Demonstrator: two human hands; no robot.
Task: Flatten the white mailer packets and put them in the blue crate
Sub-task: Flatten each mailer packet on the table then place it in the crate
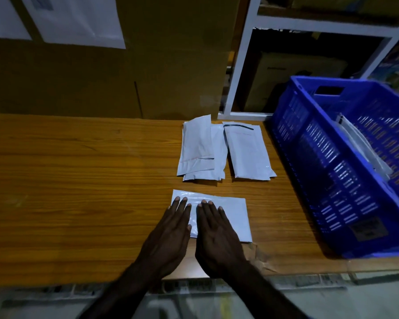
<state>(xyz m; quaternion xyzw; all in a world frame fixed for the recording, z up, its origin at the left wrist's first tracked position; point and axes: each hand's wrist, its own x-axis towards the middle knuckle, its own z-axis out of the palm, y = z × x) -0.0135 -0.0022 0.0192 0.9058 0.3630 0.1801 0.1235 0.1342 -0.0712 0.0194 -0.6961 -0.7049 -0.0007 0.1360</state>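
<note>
A white mailer packet (234, 214) lies flat near the front of the wooden table (78, 180). My left hand (168, 236) and my right hand (217, 238) rest side by side on it, palms down, fingers straight. Behind it lie more white packets: an overlapping pile (200, 148) and a single packet (249, 153) to its right. The blue crate (320, 157) stands at the table's right end with white packets (362, 146) leaning inside it.
A large cardboard box (101, 77) with paper labels stands against the back of the table. White shelving (244, 54) with boxes is behind the crate. The table's front edge (274, 265) is chipped near my right wrist.
</note>
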